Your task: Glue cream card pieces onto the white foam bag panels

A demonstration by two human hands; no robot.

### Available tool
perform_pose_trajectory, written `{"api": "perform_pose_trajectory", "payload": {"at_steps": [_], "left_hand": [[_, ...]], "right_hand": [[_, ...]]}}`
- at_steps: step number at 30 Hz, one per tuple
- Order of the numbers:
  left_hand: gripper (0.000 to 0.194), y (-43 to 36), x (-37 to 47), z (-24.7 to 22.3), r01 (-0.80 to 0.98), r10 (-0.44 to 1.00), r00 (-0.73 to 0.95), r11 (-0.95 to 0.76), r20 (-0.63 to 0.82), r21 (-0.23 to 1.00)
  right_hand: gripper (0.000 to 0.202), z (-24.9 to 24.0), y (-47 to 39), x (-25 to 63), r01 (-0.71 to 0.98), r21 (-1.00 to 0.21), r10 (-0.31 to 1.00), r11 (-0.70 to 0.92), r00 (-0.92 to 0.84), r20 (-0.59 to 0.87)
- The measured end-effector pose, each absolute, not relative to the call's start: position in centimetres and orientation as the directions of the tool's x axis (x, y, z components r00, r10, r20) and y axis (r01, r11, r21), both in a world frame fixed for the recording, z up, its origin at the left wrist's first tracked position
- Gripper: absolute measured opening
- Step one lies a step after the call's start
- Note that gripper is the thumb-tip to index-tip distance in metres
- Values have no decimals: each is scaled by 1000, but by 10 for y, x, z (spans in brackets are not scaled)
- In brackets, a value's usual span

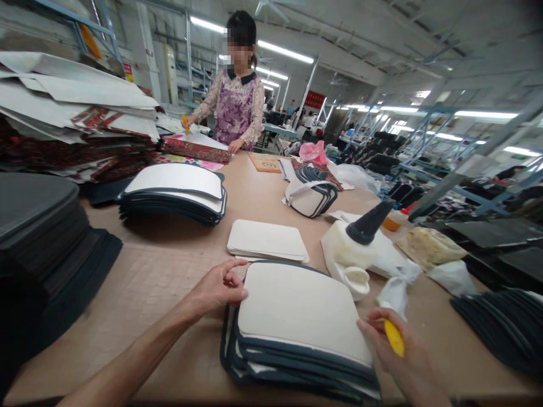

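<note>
A stack of dark blue panels (pixel 297 356) with cream-white boards between them lies in front of me, and a cream-white board (pixel 297 305) with rounded corners rests on top. At its upper left edge is my left hand (pixel 223 287), thumb and fingers closed on the board's rim. My right hand (pixel 392 345) grips a yellow-handled tool (pixel 394 338); its working end is hidden. Those right fingertips also touch the board's right edge. Just behind the stack lies a small pile of white boards (pixel 267 240). A cream plastic jug (pixel 345 254) with a black cone on it stands to the right.
Dark panels are piled at left (pixel 38 226), with a curved stack topped in white (pixel 173 181) beyond. A bundled set of panels (pixel 311 195), plastic bags (pixel 399 288) and dark pieces (pixel 504 328) lie rightward. Across the table a co-worker (pixel 237 102) holds a yellow tool.
</note>
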State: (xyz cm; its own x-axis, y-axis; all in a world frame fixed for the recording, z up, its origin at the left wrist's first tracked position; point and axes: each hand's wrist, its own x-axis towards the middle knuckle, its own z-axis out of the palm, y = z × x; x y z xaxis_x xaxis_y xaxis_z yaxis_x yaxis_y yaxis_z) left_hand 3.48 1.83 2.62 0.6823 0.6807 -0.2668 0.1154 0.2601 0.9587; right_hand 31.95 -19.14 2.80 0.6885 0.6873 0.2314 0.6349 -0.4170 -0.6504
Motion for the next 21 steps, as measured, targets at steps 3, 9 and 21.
{"api": "perform_pose_trajectory", "payload": {"at_steps": [3, 9, 21], "left_hand": [[77, 19, 35, 24, 141, 682, 699, 161, -214, 977], [53, 19, 29, 35, 335, 724, 689, -285, -27, 898], [36, 32, 128, 79, 268, 545, 834, -537, 86, 800]], "right_hand": [[32, 28, -189, 315, 655, -624, 716, -425, 665, 211], [29, 25, -192, 309, 715, -535, 708, -450, 651, 274], [18, 19, -177, 305, 864, -368, 560, -342, 502, 659]]}}
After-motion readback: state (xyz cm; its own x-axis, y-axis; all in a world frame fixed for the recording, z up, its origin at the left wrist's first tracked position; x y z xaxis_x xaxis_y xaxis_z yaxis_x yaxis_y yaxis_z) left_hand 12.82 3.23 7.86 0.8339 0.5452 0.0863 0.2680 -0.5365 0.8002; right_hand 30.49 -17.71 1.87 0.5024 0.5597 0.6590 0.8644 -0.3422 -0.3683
